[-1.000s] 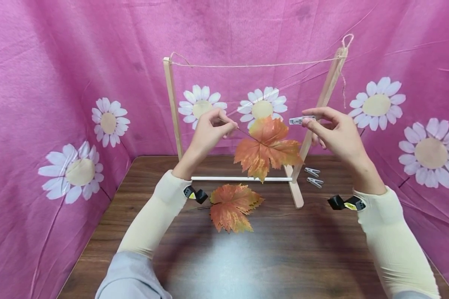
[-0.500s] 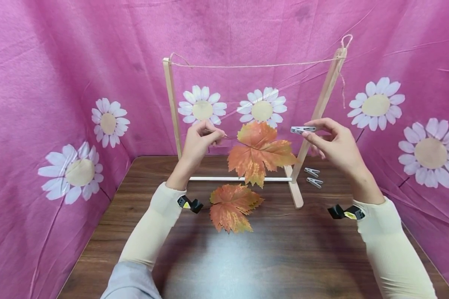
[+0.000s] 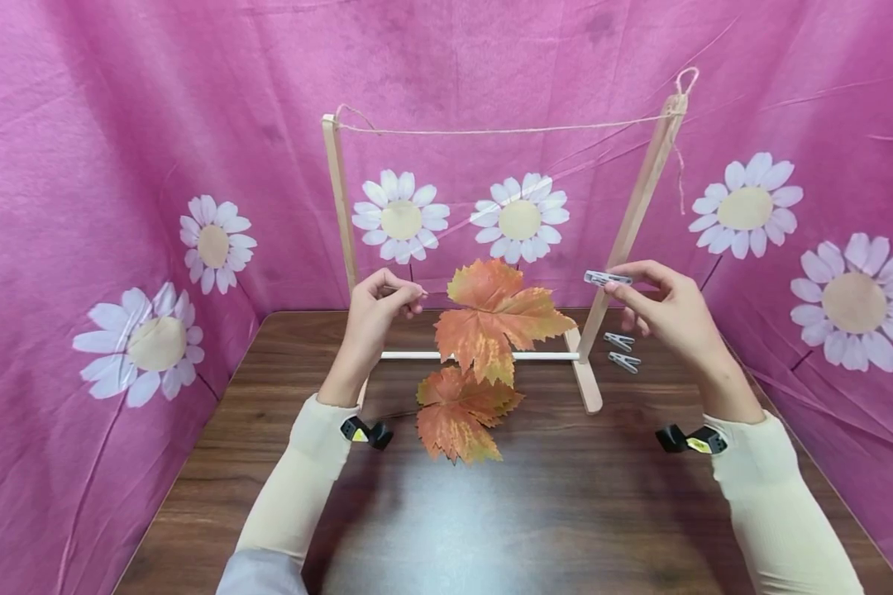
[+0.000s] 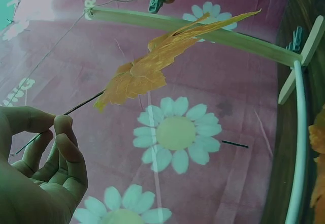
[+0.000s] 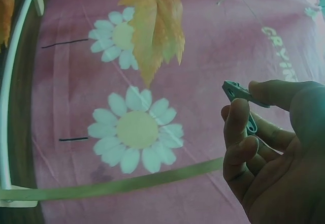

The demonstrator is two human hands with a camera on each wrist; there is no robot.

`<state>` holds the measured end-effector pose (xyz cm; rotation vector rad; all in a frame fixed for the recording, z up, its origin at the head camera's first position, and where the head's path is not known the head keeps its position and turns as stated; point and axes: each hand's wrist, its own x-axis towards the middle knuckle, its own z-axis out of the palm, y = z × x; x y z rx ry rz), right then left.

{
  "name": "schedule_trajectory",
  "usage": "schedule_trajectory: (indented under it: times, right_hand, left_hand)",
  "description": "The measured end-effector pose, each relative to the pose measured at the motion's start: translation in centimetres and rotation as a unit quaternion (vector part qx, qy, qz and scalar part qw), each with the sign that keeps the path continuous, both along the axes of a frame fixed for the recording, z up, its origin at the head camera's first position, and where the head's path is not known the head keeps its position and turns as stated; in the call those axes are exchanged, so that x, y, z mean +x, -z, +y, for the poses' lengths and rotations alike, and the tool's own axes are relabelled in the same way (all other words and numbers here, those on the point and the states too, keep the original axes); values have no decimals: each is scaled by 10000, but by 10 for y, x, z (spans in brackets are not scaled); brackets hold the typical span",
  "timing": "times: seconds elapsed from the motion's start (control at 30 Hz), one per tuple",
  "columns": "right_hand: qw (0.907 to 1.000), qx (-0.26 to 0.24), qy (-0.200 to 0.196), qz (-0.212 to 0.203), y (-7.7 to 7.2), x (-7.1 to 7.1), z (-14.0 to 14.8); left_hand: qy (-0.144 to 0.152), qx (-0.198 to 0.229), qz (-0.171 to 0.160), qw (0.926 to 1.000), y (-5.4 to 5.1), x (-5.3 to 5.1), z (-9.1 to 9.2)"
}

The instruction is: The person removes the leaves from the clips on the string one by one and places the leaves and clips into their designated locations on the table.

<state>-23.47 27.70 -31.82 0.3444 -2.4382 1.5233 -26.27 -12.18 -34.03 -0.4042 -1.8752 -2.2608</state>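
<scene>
My left hand [image 3: 372, 322] pinches the thin dark stem [image 4: 84, 102] of an orange-yellow artificial maple leaf [image 3: 494, 310] between thumb and fingertips. That leaf hangs in the air between my hands, blade toward the right. Farther right, my right hand [image 3: 673, 314] pinches a grey clothespin [image 3: 605, 278] between thumb and fingers. In the right wrist view the clothespin [image 5: 234, 91] points toward the leaf [image 5: 160, 26], apart from it. A second maple leaf [image 3: 457, 426] lies on the table below, its upper edge partly covered by the held one.
Behind the held leaf stands a wooden rack with a left post [image 3: 340, 198], a right post [image 3: 636, 215], twine [image 3: 491, 130] strung across the top and a white rod [image 3: 546, 356] low down. Two clothespins [image 3: 623, 362] lie on the brown table [image 3: 565, 496] by the right foot.
My left hand has moved down and left with the leaf, which now overlaps the one on the table in view. The right hand has lowered slightly, keeping the clothespin.
</scene>
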Motion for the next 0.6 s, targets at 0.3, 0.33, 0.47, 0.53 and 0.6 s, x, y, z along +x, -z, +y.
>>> schedule_trajectory:
  times: [0.3, 0.33, 0.47, 0.53, 0.6]
  right_hand:
    - [9998, -5, 107, -176, 21, 3, 9]
    - [9998, 38, 125, -173, 23, 3, 11]
    - [9994, 177, 201, -230, 34, 4, 15]
    - [9991, 239, 228, -280, 39, 5, 17]
    - [9985, 333, 285, -334, 44, 5, 20]
  left_hand:
    - [-126, 270, -477, 9984, 25, 14, -9]
    - [-144, 322, -512, 9981, 28, 15, -10]
    - [-146, 463, -609, 9970, 38, 20, -12]
    - [-124, 505, -683, 9963, 44, 22, -12]
    - [-117, 542, -764, 9955, 49, 24, -13]
